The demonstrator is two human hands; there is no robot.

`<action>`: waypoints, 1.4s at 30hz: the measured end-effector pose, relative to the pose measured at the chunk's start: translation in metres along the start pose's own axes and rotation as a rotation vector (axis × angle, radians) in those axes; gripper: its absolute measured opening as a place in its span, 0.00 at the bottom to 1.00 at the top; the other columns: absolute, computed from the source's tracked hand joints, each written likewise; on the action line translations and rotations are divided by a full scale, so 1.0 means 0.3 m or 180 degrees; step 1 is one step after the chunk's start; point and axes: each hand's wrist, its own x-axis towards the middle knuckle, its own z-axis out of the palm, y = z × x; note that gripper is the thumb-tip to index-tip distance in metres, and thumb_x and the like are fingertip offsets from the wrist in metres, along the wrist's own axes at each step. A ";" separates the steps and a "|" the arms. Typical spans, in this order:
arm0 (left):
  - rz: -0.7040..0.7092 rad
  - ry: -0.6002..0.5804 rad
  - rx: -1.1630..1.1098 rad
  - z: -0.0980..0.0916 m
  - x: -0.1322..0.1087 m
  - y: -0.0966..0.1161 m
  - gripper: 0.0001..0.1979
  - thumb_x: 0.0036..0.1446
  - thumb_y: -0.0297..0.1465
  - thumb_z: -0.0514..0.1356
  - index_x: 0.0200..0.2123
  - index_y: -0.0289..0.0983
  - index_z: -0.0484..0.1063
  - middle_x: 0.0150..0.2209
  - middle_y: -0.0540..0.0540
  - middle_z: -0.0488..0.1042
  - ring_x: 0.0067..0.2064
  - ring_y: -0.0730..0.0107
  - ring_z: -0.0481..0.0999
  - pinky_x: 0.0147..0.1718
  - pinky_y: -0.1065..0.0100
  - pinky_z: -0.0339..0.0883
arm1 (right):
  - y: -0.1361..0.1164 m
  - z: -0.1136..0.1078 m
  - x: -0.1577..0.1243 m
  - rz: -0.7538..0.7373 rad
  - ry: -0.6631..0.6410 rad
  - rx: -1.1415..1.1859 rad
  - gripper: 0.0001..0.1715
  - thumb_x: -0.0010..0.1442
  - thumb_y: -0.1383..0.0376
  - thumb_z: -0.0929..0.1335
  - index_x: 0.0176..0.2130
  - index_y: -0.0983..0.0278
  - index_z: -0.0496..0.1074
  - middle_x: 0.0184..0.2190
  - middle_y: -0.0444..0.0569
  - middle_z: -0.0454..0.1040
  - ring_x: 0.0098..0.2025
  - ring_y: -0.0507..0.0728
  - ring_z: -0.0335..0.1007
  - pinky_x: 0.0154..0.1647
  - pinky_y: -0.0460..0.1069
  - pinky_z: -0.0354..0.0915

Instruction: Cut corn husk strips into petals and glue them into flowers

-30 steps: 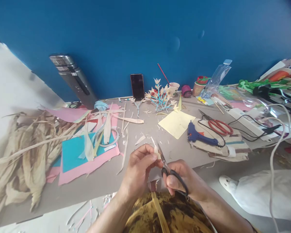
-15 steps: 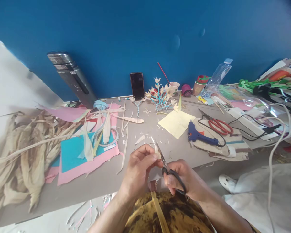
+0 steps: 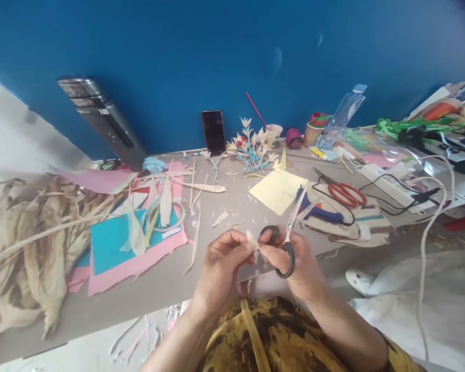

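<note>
Between the thumb and fingers of my left hand (image 3: 229, 261) is a small pale piece of dried husk (image 3: 251, 237), cut to a petal-like tip. My right hand (image 3: 294, 258) keeps black-handled scissors (image 3: 289, 232) in its palm, blades pointing up and away from the piece. Its thumb and fingertip meet the lower right side of the husk piece. Husk scraps (image 3: 220, 219) lie on the table just beyond my hands. Farther back stands a bunch of husk flowers on blue stems (image 3: 250, 150), behind a yellow paper sheet (image 3: 279, 191).
Dried husks (image 3: 34, 248) cover the table's left end, beside blue and pink sheets (image 3: 116, 243). To the right are a blue glue gun (image 3: 321, 211), red-handled pliers or shears (image 3: 346, 194) and a power strip (image 3: 395, 186). A phone (image 3: 213, 132) leans on the wall.
The scissors have swung away from the husk piece and turned up to the right within my right hand. My right fingertips have come up to the piece. The view has shifted slightly.
</note>
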 end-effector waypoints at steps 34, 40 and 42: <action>0.0448 0.0135 -0.0226 0.019 0.008 0.026 0.08 0.52 0.30 0.65 0.27 0.37 0.68 0.24 0.51 0.71 0.28 0.71 0.71 0.33 0.67 0.68 | 0.006 -0.013 -0.083 0.0607 -0.1155 -0.0698 0.37 0.50 0.35 0.69 0.24 0.67 0.67 0.19 0.42 0.61 0.22 0.48 0.51 0.21 0.45 0.47; 0.0477 0.0100 -0.0217 0.015 0.003 0.037 0.08 0.51 0.29 0.65 0.25 0.37 0.68 0.24 0.51 0.71 0.27 0.71 0.72 0.33 0.67 0.68 | 0.014 -0.013 -0.083 0.0587 -0.1075 -0.0791 0.35 0.50 0.37 0.71 0.22 0.66 0.68 0.18 0.44 0.65 0.21 0.49 0.55 0.22 0.45 0.52; 0.0484 0.0116 -0.0202 0.011 0.001 0.039 0.08 0.51 0.30 0.65 0.25 0.37 0.68 0.24 0.51 0.71 0.27 0.71 0.71 0.32 0.67 0.68 | 0.020 -0.013 -0.083 0.0605 -0.1041 -0.0778 0.34 0.50 0.38 0.72 0.22 0.66 0.68 0.18 0.44 0.67 0.20 0.49 0.57 0.21 0.45 0.52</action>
